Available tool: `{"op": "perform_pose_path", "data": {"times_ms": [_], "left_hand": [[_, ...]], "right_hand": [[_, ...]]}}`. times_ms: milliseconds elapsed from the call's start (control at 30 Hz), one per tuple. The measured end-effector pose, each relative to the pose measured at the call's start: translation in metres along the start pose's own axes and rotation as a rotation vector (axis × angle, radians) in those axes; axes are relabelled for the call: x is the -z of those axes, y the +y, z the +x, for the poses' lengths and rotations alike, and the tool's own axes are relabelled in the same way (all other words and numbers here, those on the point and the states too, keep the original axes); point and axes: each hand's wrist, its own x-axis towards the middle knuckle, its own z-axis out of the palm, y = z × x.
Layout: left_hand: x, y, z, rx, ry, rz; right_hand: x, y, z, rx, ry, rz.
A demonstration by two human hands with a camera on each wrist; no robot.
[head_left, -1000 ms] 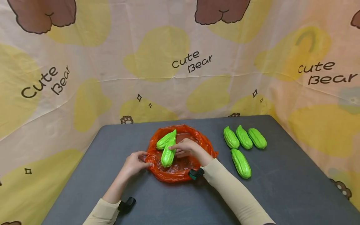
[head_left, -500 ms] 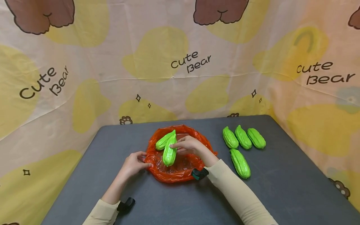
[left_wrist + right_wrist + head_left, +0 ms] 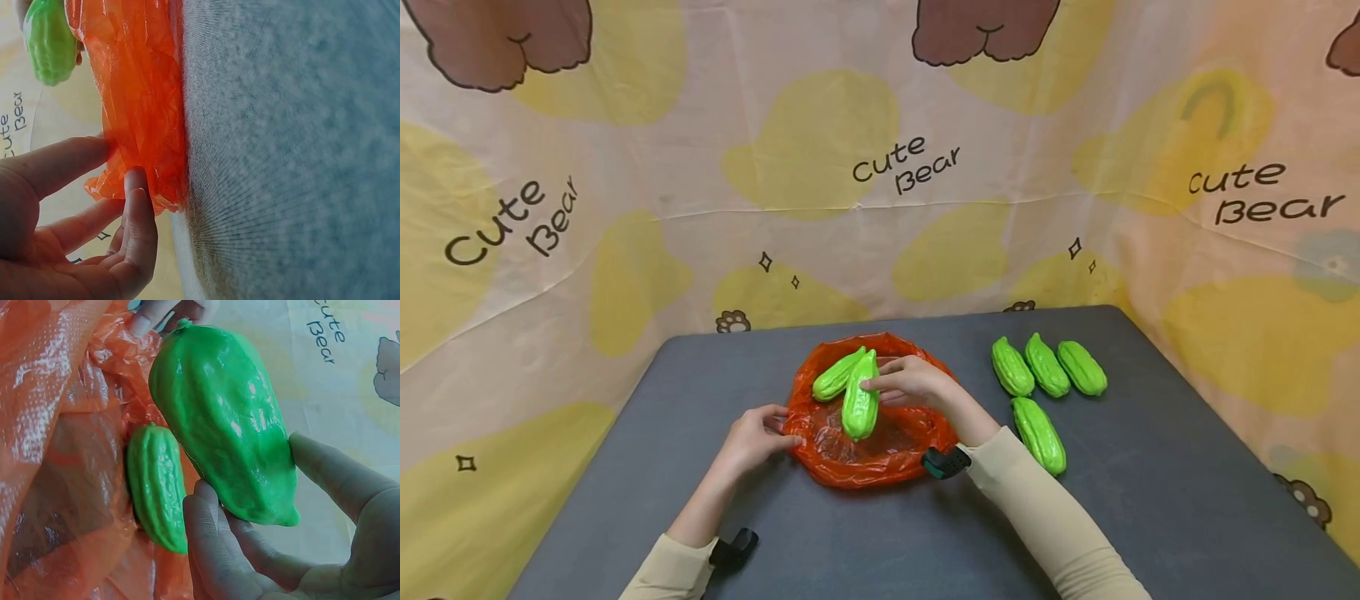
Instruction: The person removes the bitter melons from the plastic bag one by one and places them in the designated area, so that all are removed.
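My right hand [image 3: 917, 382] pinches a green ridged gourd [image 3: 860, 398] above the red plastic bag [image 3: 880, 482], which is spread open in a round shape. In the right wrist view the gourd [image 3: 228, 419] hangs between thumb and fingers [image 3: 215, 544]. A second gourd [image 3: 837, 375] lies inside the bag at its left; the right wrist view shows this one [image 3: 156, 487] too. At the bag's left rim, my left hand [image 3: 756, 439] holds the plastic, and in the left wrist view its fingers [image 3: 139, 219] touch the crumpled red side [image 3: 140, 94].
Right of the bag, on the grey table [image 3: 850, 550], several green gourds lie: three in a back row [image 3: 1047, 365] and one nearer [image 3: 1039, 435], close to my right forearm. A patterned cloth [image 3: 820, 150] stands behind the table.
The gourd in my right hand has moved a little to the right and stands more upright, now slightly apart from the other gourd at its lower end. My left hand keeps its place.
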Motion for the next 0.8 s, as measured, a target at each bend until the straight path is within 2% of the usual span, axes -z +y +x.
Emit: {"op": "perform_pose_path", "data": {"times_ms": [800], "left_hand": [[0.001, 0.000, 0.000, -0.006, -0.004, -0.010]], "right_hand": [[0.035, -0.002, -0.030, 0.039, 0.054, -0.019]]}}
